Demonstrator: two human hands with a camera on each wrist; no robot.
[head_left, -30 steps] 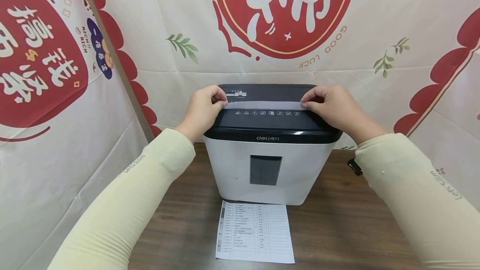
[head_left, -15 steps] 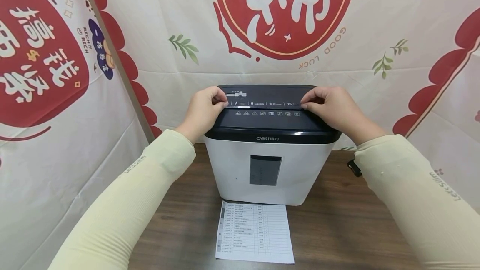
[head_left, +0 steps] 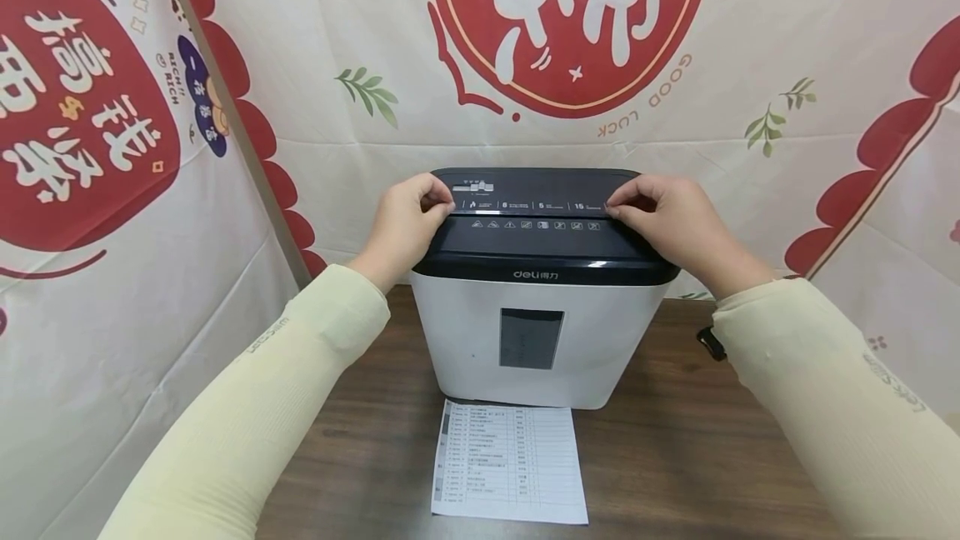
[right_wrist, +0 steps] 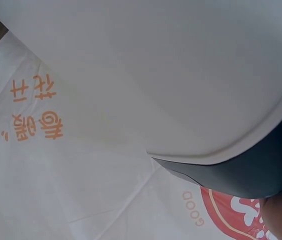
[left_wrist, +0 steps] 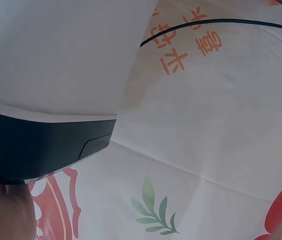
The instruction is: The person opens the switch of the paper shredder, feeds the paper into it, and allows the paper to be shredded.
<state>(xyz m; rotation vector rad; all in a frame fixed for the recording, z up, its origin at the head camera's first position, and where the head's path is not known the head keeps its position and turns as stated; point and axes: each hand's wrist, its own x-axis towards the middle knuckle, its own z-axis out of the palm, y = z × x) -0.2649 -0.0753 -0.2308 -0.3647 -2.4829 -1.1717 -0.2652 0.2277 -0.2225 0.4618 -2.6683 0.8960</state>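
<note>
A paper shredder (head_left: 543,340) with a white bin and a black top stands upright in the middle of the head view. My left hand (head_left: 408,219) is at the left end of its slot, thumb and fingertips pinched together. At the slot's right end is my right hand (head_left: 667,215), its fingers curled to the thumb in the same way. No paper shows between the hands. A printed sheet of paper (head_left: 510,465) lies flat in front of the shredder. Both wrist views show mostly the bin's sides, with only part of each hand by the black top.
The shredder stands on a dark wooden table (head_left: 360,440). Close behind it hangs a printed cloth (head_left: 300,48), with more cloth at both sides. A small black object (head_left: 710,343) lies beside the right sleeve. The bin has a dark window (head_left: 531,338) in front.
The white strip of paper between my hands has sunk out of sight into the slot. My right hand has shifted very slightly right; my left hand has barely moved.
</note>
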